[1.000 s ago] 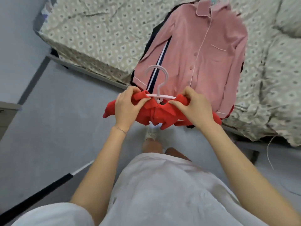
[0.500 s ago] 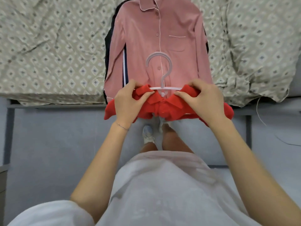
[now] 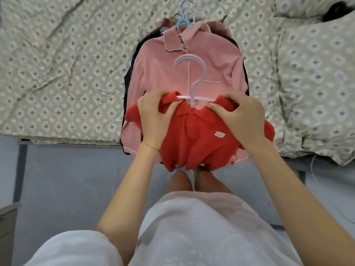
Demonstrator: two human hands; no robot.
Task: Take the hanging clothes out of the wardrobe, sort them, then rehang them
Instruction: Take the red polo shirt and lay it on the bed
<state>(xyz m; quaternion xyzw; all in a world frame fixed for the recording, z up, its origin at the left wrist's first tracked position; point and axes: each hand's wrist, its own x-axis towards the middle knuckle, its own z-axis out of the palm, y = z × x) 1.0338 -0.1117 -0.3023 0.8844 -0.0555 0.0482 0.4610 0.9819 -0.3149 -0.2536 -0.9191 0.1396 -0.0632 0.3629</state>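
Observation:
A small red polo shirt (image 3: 199,143) hangs on a pale lilac plastic hanger (image 3: 192,81), held over the bed's edge. My left hand (image 3: 155,114) grips its left shoulder and collar. My right hand (image 3: 240,116) pinches the right shoulder over the hanger's bar. Under it, a pink button-up shirt (image 3: 157,73) lies flat on the bed on top of a pile of darker clothes (image 3: 127,83). Several hanger hooks (image 3: 184,16), one of them blue, stick out at the pile's top.
The bed (image 3: 67,64) has a beige cover with a diamond pattern; a rumpled quilt (image 3: 315,83) in the same cloth lies at the right. Grey floor (image 3: 67,185) is below me. A cabinet corner (image 3: 7,217) shows at the lower left.
The red shirt has moved forward over the pink shirt and now hangs open, showing its front and label. The view has turned square to the bed.

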